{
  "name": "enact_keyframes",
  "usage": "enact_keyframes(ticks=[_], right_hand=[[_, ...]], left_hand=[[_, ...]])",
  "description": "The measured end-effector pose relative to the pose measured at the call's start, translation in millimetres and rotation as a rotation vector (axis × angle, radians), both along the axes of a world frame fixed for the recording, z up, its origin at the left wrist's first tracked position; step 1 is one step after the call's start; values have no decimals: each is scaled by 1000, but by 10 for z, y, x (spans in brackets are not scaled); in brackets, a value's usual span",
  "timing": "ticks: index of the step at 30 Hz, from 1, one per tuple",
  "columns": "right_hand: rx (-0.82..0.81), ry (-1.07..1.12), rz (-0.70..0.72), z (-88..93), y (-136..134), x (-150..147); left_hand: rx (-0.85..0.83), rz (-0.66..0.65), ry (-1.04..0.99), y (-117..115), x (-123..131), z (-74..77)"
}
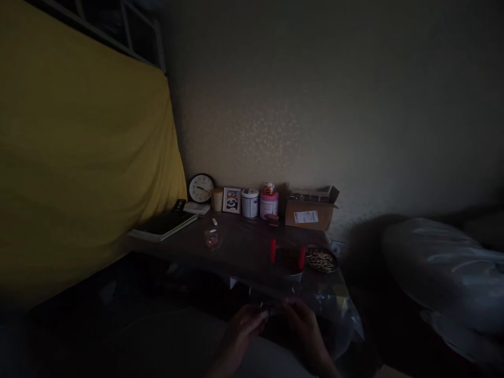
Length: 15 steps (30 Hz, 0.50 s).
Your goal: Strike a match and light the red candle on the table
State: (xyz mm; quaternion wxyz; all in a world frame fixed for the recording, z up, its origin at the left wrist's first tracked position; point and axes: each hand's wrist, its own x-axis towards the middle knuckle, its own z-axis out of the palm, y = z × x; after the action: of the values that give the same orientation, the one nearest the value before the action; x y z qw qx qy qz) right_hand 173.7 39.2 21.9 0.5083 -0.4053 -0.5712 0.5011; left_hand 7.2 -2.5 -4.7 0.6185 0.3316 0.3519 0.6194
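Note:
Low in the dim head view, my left hand (249, 324) is closed, its thumb and fingers pinched together. My right hand (302, 319) is closed too, fingertips pinched close to the left ones. Between them is a small, thin item (274, 311), too dark to name, with a pale glint at its left end. Both hands are in front of the table's near edge. Just beyond them on the table stands a dark pot-like container (291, 262) with two upright red parts at its sides. To its right, a round dish (322, 259) holds many thin pale stick-like pieces.
Along the wall stand a round clock (201, 188), a cup (217, 200), a panda picture frame (232, 200), a white tin (250, 203), a pink tin (269, 205) and an open cardboard box (307, 212). A yellow curtain (90, 142) hangs left; a large pale bag (441, 278) lies right.

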Motion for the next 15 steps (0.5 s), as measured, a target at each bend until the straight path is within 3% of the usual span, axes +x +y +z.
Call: enact_keyframes(ticks=[3, 6, 11, 15], right_hand=[[25, -7, -48, -82, 83, 46], [72, -17, -126, -63, 147, 99], [235, -62, -225, 288, 33, 73], [398, -179, -238, 547, -212, -41]], left_hand=[[-49, 0, -35, 13, -10, 18], [-101, -23, -40, 5, -25, 153], [-93, -54, -38, -17, -30, 495], [8, -60, -90, -32, 24, 664]])
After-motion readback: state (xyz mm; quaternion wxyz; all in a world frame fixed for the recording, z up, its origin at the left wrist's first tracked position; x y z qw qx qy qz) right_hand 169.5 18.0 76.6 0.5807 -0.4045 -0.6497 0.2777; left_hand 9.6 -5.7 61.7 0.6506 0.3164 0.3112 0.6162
